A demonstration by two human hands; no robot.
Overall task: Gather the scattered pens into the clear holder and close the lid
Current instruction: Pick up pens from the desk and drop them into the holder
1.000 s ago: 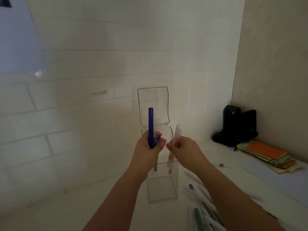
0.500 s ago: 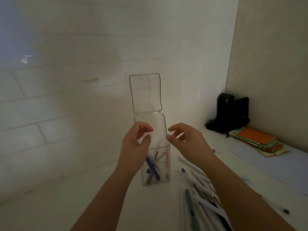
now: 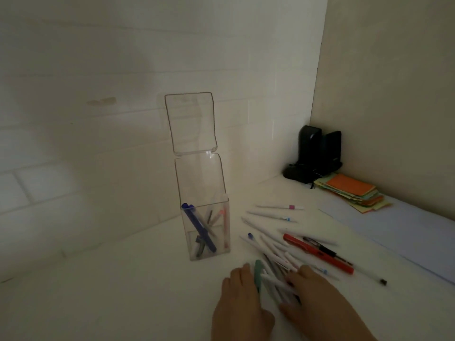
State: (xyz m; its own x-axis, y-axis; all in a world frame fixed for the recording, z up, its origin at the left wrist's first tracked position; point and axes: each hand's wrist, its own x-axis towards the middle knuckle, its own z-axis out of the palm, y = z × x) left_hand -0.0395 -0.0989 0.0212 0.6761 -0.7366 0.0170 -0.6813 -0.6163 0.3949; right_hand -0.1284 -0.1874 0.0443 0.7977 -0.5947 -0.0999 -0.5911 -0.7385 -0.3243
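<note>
The clear holder (image 3: 203, 183) stands upright on the white desk, its hinged lid (image 3: 190, 123) flipped up and open. Inside lean a blue pen (image 3: 198, 227), a pink pen (image 3: 224, 227) and some grey ones. To its right lies a scatter of white pens (image 3: 269, 247), with a red pen (image 3: 317, 253) among them. My left hand (image 3: 240, 306) rests flat beside a green pen (image 3: 258, 273) at the pile's near end. My right hand (image 3: 317, 299) lies on the pile, fingers over several white pens; whether it grips any is unclear.
A black device (image 3: 317, 153) sits in the far right corner, with a stack of coloured sticky notes (image 3: 352, 191) in front of it. A pale sheet (image 3: 398, 230) covers the desk's right side. A tiled wall runs behind the holder.
Both hands dropped the blue and pink pens into the holder, then moved down and right to the pile of pens on the desk. The camera tilted downward.
</note>
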